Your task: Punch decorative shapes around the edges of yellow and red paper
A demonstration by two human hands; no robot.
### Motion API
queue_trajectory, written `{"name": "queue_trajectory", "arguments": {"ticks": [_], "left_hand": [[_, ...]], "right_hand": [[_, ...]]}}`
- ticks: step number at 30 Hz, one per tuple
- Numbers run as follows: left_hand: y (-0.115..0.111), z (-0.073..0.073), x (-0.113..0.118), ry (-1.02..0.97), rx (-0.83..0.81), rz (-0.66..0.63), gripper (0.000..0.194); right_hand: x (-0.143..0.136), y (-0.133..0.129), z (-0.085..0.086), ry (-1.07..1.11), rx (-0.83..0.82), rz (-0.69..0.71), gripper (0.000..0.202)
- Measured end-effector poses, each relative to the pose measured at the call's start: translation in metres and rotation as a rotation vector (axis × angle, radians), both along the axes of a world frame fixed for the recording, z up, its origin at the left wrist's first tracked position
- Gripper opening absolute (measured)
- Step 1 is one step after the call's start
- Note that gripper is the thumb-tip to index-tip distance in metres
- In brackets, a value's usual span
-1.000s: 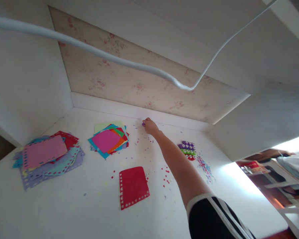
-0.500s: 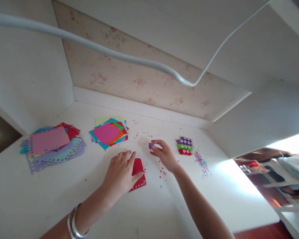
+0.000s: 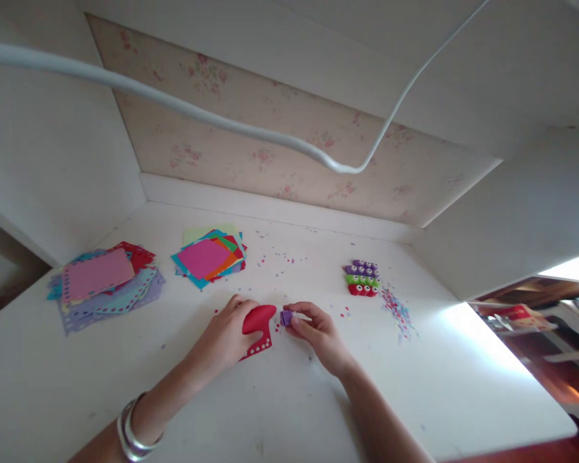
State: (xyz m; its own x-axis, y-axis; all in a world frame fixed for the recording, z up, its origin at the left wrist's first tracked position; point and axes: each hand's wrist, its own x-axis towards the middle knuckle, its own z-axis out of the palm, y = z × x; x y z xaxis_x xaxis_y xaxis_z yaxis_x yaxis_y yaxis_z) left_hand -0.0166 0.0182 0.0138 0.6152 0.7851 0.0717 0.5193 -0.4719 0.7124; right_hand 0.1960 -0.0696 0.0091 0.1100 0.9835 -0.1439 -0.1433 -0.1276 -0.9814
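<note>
A red paper card (image 3: pixel 259 319) with a row of punched holes along its near edge is gripped by my left hand (image 3: pixel 229 331), its far part bent up off the white table. Just right of the card, my right hand (image 3: pixel 318 331) pinches a small purple punch (image 3: pixel 286 317) between thumb and fingers. The punch and the card are apart, with a narrow gap between them. Small red paper dots (image 3: pixel 277 328) lie in that gap. My left wrist wears silver bangles.
Punched sheets (image 3: pixel 99 276) are piled at the far left, and coloured cards (image 3: pixel 205 258) near the back. Several purple, green and red punches with eyes (image 3: pixel 363 279) stand at the right beside scattered confetti (image 3: pixel 398 312). A white cable (image 3: pixel 251 132) crosses above the table (image 3: pixel 212 411).
My right hand has brought the purple punch nearer to my body, close to the card. My left hand has taken hold of the red card and lifted its far part, which lay flat before.
</note>
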Motion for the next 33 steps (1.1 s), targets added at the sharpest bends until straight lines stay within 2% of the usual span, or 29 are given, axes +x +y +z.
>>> {"name": "queue_trajectory", "arguments": {"ticks": [7, 10, 13, 21, 29, 33], "left_hand": [[-0.001, 0.02, 0.002, -0.222, -0.572, 0.063, 0.046], [-0.002, 0.026, 0.003, -0.258, -0.72, 0.067, 0.041], [-0.002, 0.03, 0.003, -0.24, -0.728, 0.098, 0.036], [-0.002, 0.037, 0.001, -0.239, -0.75, 0.076, 0.039], [0.0, 0.02, 0.002, -0.263, -0.77, 0.069, 0.043], [0.0, 0.017, 0.002, -0.265, -0.785, 0.055, 0.041]], "right_hand": [[-0.001, 0.0, -0.001, -0.012, -0.011, 0.004, 0.026], [-0.001, 0.0, -0.003, -0.03, 0.013, 0.01, 0.026], [-0.003, 0.0, -0.004, -0.05, 0.044, 0.029, 0.022], [-0.004, 0.0, -0.003, -0.107, 0.093, 0.039, 0.017], [-0.004, 0.0, -0.006, -0.115, 0.116, 0.046, 0.016], [-0.005, 0.0, -0.005, -0.118, 0.119, 0.053, 0.015]]}}
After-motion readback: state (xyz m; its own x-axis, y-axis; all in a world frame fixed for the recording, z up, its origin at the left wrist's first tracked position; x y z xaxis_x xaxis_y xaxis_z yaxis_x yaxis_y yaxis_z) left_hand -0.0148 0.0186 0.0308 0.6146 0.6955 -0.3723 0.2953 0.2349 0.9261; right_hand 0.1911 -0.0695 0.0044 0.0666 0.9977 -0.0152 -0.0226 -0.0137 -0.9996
